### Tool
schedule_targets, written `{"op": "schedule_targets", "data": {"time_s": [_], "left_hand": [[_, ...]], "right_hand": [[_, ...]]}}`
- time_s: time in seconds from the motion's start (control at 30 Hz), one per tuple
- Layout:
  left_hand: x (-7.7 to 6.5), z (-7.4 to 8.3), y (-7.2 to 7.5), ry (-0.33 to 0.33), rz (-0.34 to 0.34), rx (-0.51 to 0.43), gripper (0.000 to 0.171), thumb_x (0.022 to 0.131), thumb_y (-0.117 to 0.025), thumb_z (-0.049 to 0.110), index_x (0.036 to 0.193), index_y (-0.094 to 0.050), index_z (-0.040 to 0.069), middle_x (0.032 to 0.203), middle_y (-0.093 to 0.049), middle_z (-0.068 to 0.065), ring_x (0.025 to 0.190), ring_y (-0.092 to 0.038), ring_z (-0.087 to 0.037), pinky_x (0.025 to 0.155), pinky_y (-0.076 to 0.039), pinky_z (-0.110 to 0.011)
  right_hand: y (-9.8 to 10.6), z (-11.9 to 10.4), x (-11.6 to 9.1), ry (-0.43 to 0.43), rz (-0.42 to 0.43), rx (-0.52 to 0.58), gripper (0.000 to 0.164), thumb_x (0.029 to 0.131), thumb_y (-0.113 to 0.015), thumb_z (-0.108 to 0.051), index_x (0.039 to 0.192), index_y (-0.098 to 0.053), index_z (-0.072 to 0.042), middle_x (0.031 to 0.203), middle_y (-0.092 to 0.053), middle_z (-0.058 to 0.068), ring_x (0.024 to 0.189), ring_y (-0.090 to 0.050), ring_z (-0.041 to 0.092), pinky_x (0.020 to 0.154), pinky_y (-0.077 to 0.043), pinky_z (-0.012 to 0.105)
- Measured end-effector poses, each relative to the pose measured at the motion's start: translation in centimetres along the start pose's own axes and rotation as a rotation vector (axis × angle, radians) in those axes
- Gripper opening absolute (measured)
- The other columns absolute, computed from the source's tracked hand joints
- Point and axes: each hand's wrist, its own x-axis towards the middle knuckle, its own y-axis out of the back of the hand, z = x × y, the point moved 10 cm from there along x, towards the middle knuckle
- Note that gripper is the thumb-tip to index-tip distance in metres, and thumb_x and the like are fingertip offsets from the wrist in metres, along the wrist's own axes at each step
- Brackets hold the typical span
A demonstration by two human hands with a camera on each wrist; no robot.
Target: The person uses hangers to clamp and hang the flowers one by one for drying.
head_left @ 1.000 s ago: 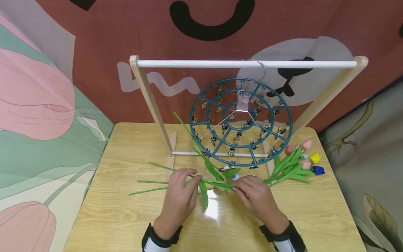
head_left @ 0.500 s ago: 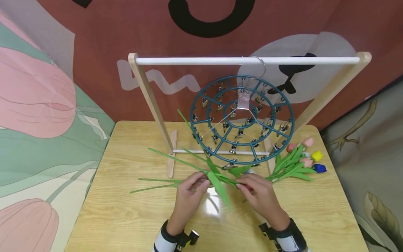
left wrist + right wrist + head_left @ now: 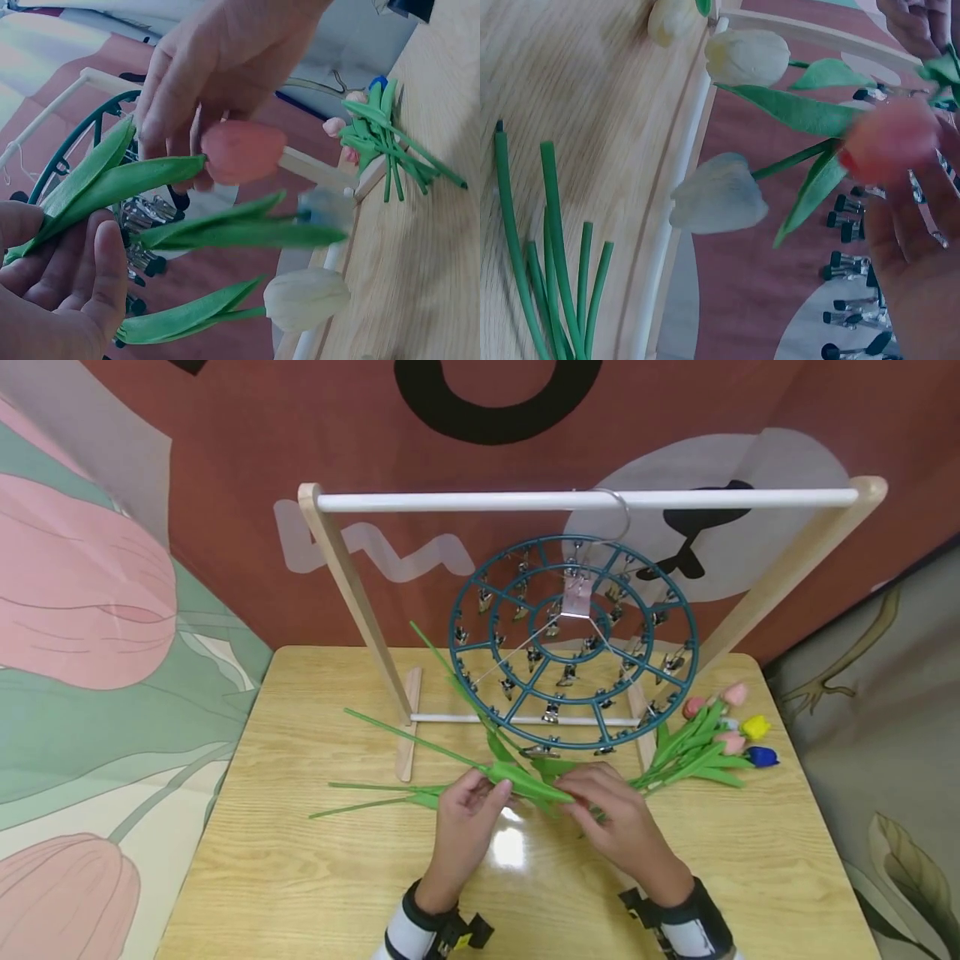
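In the head view my left hand (image 3: 465,827) pinches an artificial tulip by its green leaves (image 3: 521,779), its stem pointing left. My right hand (image 3: 618,818) holds the same tulip at the other end, fingers about the leaf tips near the bloom. That pinkish-red bloom (image 3: 244,152) hangs beside the right fingers in the left wrist view; in the head view the right hand hides it. Below it are a white tulip (image 3: 306,298) and a pale blue tulip (image 3: 326,210), leaves spread. Several stems (image 3: 367,787) lie to the left on the table.
A round teal clip hanger (image 3: 573,639) hangs from the white rail (image 3: 465,502) of a wooden stand, just behind my hands. Several tulips (image 3: 693,752) in pink, yellow and blue lie bunched at the table's right. Printed cloth stands behind the table.
My left hand has moved right, closer to the right hand. A leaf that hung down toward me now lies along the tulip, its tip at my right fingers.
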Motion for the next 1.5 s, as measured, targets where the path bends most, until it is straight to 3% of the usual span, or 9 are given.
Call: {"op": "schedule_targets", "data": {"time_s": [0.17, 0.3, 0.37, 0.47, 0.6, 0.7, 1.0, 1.23, 1.5], "left_hand": [[0.0, 0.5, 0.1, -0.024, 0.003, 0.016, 0.021, 0.099, -0.062, -0.004, 0.117, -0.063, -0.016, 0.11, -0.067, -0.035, 0.09, -0.073, -0.01, 0.082, -0.065, -0.042], [0.0, 1.2, 0.1, -0.089, -0.005, 0.048, 0.02, 0.099, -0.061, -0.006, 0.117, -0.063, -0.014, 0.113, -0.067, -0.034, 0.089, -0.071, -0.007, 0.079, -0.065, -0.037], [-0.1, 1.8, 0.1, -0.153, -0.012, 0.066, 0.02, 0.099, -0.06, -0.009, 0.117, -0.064, -0.014, 0.113, -0.067, -0.034, 0.091, -0.07, -0.006, 0.078, -0.065, -0.036], [-0.2, 2.7, -0.1, -0.265, -0.029, 0.111, 0.022, 0.097, -0.059, -0.013, 0.118, -0.064, -0.013, 0.113, -0.067, -0.034, 0.097, -0.07, -0.008, 0.08, -0.065, -0.034], [-0.5, 3.6, -0.4, -0.362, -0.05, 0.166, 0.025, 0.096, -0.059, -0.015, 0.12, -0.065, -0.012, 0.114, -0.066, -0.035, 0.108, -0.07, -0.013, 0.083, -0.064, -0.035], [-0.7, 3.9, -0.7, -0.387, -0.05, 0.206, 0.025, 0.095, -0.06, -0.015, 0.118, -0.066, -0.01, 0.114, -0.067, -0.031, 0.109, -0.07, -0.015, 0.08, -0.064, -0.035], [-0.6, 3.4, -1.6, -0.326, -0.073, 0.222, 0.022, 0.098, -0.061, -0.009, 0.119, -0.067, -0.007, 0.115, -0.068, -0.024, 0.109, -0.071, -0.025, 0.081, -0.064, -0.035], [-0.3, 2.2, -1.6, -0.238, -0.075, 0.307, 0.021, 0.099, -0.064, -0.001, 0.12, -0.069, -0.001, 0.125, -0.069, -0.023, 0.112, -0.071, -0.031, 0.075, -0.064, -0.029], [0.0, 1.2, -1.7, -0.189, -0.067, 0.323, 0.024, 0.096, -0.065, -0.004, 0.121, -0.069, -0.004, 0.118, -0.071, -0.022, 0.093, -0.076, -0.035, 0.069, -0.064, -0.025]], "right_hand": [[3.1, 0.8, -0.3, -0.064, 0.201, -0.106, 0.032, 0.106, -0.058, -0.026, 0.099, -0.071, 0.003, 0.093, -0.069, 0.011, 0.085, -0.063, 0.017, 0.084, -0.052, 0.011], [5.3, 1.9, -0.3, -0.183, 0.295, -0.176, 0.044, 0.102, -0.064, -0.033, 0.111, -0.062, 0.01, 0.098, -0.06, 0.019, 0.086, -0.055, 0.014, 0.075, -0.046, 0.016], [5.6, 2.4, 0.3, -0.227, 0.263, -0.18, 0.05, 0.099, -0.07, -0.034, 0.122, -0.06, 0.01, 0.108, -0.06, 0.022, 0.09, -0.054, 0.015, 0.075, -0.044, 0.016], [5.4, 2.9, 1.2, -0.244, 0.173, -0.193, 0.051, 0.091, -0.08, -0.019, 0.131, -0.06, 0.005, 0.12, -0.063, 0.02, 0.094, -0.057, 0.016, 0.076, -0.045, 0.017], [4.9, 2.9, 1.9, -0.24, 0.085, -0.214, 0.046, 0.076, -0.085, 0.005, 0.119, -0.068, 0.001, 0.112, -0.069, 0.012, 0.091, -0.06, 0.017, 0.078, -0.048, 0.015], [4.7, 2.9, 2.1, -0.26, 0.068, -0.195, 0.041, 0.074, -0.086, 0.009, 0.11, -0.069, -0.001, 0.101, -0.07, 0.008, 0.089, -0.063, 0.011, 0.082, -0.051, 0.009], [3.8, 2.9, 2.3, -0.315, 0.094, 0.079, 0.037, 0.077, -0.083, 0.013, 0.11, -0.071, 0.003, 0.103, -0.074, 0.016, 0.088, -0.073, 0.008, 0.077, -0.061, 0.016], [3.4, 2.0, 2.7, -0.282, 0.155, 0.038, 0.037, 0.066, -0.089, 0.013, 0.097, -0.076, -0.002, 0.089, -0.075, 0.011, 0.081, -0.067, 0.006, 0.076, -0.055, 0.012], [2.5, 1.5, 3.2, -0.291, 0.169, 0.192, 0.033, 0.066, -0.084, 0.02, 0.094, -0.075, 0.003, 0.09, -0.075, 0.016, 0.084, -0.066, 0.005, 0.076, -0.055, 0.015]]}}
